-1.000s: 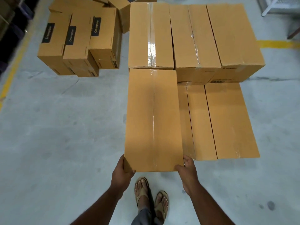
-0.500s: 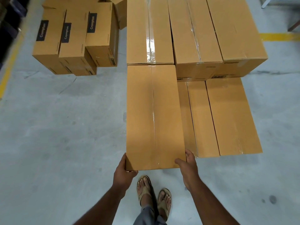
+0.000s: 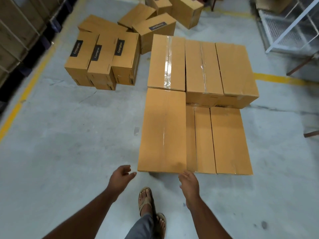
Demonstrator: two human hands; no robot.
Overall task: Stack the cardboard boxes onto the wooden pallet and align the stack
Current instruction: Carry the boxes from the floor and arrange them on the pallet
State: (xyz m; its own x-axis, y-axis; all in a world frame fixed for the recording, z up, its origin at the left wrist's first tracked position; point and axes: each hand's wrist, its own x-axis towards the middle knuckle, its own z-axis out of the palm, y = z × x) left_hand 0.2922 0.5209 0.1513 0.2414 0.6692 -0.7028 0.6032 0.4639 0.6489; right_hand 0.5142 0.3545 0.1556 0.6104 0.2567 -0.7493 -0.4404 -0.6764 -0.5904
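A long taped cardboard box lies on the front left of the stack, level with the far upper row of three boxes. Two lower boxes sit to its right. The pallet is hidden under the boxes. My left hand hovers off the box's near left corner, fingers loose, holding nothing. My right hand sits just below the near right corner, fingers relaxed, fingertips close to the edge.
A loose heap of labelled cardboard boxes stands on the concrete floor at the far left. A yellow floor line runs along the left beside dark racking. A white wire rack is at the far right. My sandalled feet stand below the stack.
Both hands have let go of the front left box and drawn back from its near corners. The box now rests on the stack. The view has pulled back and up.
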